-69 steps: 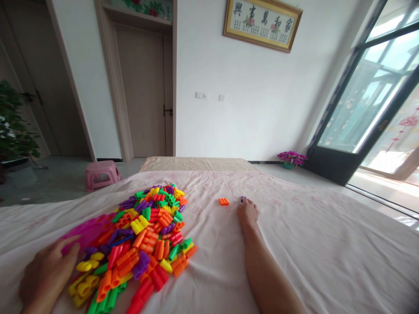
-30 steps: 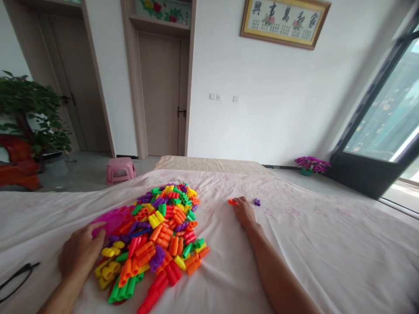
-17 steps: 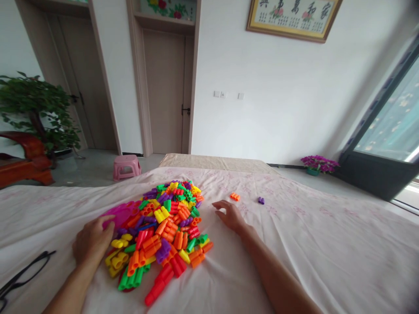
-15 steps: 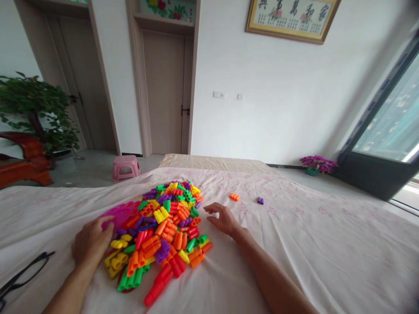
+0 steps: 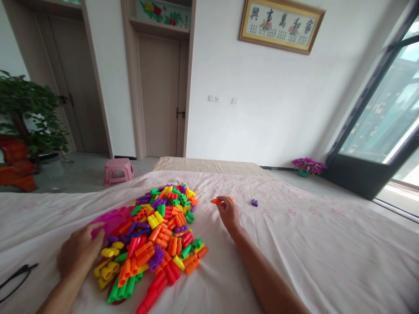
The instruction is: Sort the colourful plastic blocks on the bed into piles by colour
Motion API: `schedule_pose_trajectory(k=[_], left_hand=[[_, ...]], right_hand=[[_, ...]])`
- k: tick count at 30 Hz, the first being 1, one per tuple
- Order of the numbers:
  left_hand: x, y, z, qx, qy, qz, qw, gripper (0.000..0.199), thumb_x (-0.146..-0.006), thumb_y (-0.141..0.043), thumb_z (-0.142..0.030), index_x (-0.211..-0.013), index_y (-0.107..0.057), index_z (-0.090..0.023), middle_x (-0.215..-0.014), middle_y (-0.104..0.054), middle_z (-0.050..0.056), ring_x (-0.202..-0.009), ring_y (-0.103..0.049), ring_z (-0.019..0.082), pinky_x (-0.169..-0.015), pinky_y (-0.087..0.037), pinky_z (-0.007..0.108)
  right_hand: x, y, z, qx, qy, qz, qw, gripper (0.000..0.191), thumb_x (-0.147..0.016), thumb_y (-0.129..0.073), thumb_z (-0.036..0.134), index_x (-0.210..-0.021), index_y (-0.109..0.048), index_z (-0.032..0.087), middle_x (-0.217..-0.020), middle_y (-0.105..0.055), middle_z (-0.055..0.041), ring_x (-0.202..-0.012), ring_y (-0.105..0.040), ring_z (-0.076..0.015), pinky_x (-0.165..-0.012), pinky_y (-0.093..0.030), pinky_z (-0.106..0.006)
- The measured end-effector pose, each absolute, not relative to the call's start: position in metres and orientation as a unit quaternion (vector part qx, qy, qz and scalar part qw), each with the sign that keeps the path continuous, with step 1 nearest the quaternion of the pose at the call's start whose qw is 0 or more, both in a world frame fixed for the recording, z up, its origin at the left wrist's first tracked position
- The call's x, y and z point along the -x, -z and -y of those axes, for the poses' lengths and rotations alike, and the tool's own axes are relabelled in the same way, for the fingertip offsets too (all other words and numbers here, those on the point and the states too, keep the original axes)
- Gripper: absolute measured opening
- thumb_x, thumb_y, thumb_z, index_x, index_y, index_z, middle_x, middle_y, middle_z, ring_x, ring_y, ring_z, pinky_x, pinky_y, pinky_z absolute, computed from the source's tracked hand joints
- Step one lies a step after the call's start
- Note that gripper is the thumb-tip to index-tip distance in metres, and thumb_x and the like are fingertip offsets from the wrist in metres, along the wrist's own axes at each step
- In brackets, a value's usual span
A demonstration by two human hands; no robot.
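My left hand (image 5: 80, 246) is closed on the edge of a magenta plastic basket (image 5: 113, 220), which lies partly under the pile. In my right hand (image 5: 229, 214) an orange toy building block (image 5: 215, 201) is pinched between thumb and fingers, just above the sheet and right of the pile. Another orange block (image 5: 231, 198) lies behind my right hand, partly hidden by it. The heap of bullet-shaped blocks (image 5: 163, 235), in red, orange, yellow, green and purple, spreads between my hands. A purple block (image 5: 254, 203) lies farther right on the sheet.
A pale flowered sheet (image 5: 314, 253) covers the surface. Black-framed glasses (image 5: 19, 279) lie at the lower left. Beyond the far edge stand a pink stool (image 5: 118, 171), a leafy plant (image 5: 29, 113) and a pot of magenta flowers (image 5: 307, 165).
My right hand has moved right, away from the pile, and now holds an orange block. My left hand stays at the basket. The whole view has shifted slightly.
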State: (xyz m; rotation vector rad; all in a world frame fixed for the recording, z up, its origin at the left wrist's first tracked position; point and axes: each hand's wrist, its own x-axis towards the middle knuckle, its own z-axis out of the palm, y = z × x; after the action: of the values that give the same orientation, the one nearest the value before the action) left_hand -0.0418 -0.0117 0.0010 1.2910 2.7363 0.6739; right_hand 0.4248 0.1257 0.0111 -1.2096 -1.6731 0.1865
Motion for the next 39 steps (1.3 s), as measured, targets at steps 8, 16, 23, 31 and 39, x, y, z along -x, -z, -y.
schedule_pose_trajectory(k=[8,16,23,31,39], left_hand=[[0.045,0.004,0.011,-0.421,-0.213,-0.882,0.014,0.056,-0.092,-0.03,-0.053,-0.125,-0.068,-0.029,-0.124,-0.067,0.012,-0.096,-0.066,0.033,-0.076,-0.048,0.039],[0.044,0.001,0.011,-0.419,-0.209,-0.883,0.029,0.057,-0.093,-0.029,-0.053,-0.127,-0.067,-0.028,-0.126,-0.066,0.012,-0.101,-0.064,0.034,-0.079,-0.047,0.04],[0.031,-0.013,0.017,-0.423,-0.219,-0.879,0.034,0.056,-0.094,-0.029,-0.048,-0.13,-0.065,-0.025,-0.132,-0.064,0.013,-0.111,-0.062,0.034,-0.088,-0.047,0.041],[0.028,-0.011,0.017,-0.447,-0.231,-0.864,0.007,0.059,-0.096,-0.028,-0.042,-0.137,-0.06,-0.013,-0.141,-0.059,0.017,-0.125,-0.056,0.032,-0.102,-0.044,0.043],[0.029,-0.012,0.017,-0.448,-0.248,-0.859,0.021,0.059,-0.096,-0.03,-0.045,-0.137,-0.058,-0.013,-0.144,-0.056,0.018,-0.125,-0.056,0.034,-0.101,-0.045,0.045]], right_hand=[[-0.495,0.0,-0.142,0.673,-0.03,0.63,0.386,0.036,-0.085,-0.051,0.018,-0.114,-0.072,0.018,-0.113,-0.071,-0.0102,-0.098,-0.067,-0.0212,-0.087,-0.049,-0.029],[-0.485,-0.009,-0.134,0.71,0.019,0.645,0.284,0.027,-0.09,-0.052,0.02,-0.105,-0.075,0.023,-0.112,-0.069,-0.0074,-0.101,-0.065,-0.021,-0.081,-0.047,-0.027],[-0.485,-0.006,-0.132,0.646,0.041,0.697,0.308,0.044,-0.085,-0.052,0.011,-0.123,-0.07,0.024,-0.13,-0.065,-0.0086,-0.116,-0.061,-0.0243,-0.1,-0.046,-0.035],[-0.417,-0.015,-0.102,0.437,-0.094,0.82,0.357,0.029,-0.091,-0.056,0.022,-0.115,-0.071,0.023,-0.114,-0.072,-0.0077,-0.107,-0.066,-0.023,-0.097,-0.051,-0.039],[-0.356,-0.018,-0.08,0.381,-0.117,0.87,0.29,0.052,-0.089,-0.065,0.022,-0.14,-0.056,0.027,-0.135,-0.064,-0.0094,-0.123,-0.059,-0.0259,-0.105,-0.046,-0.041]])
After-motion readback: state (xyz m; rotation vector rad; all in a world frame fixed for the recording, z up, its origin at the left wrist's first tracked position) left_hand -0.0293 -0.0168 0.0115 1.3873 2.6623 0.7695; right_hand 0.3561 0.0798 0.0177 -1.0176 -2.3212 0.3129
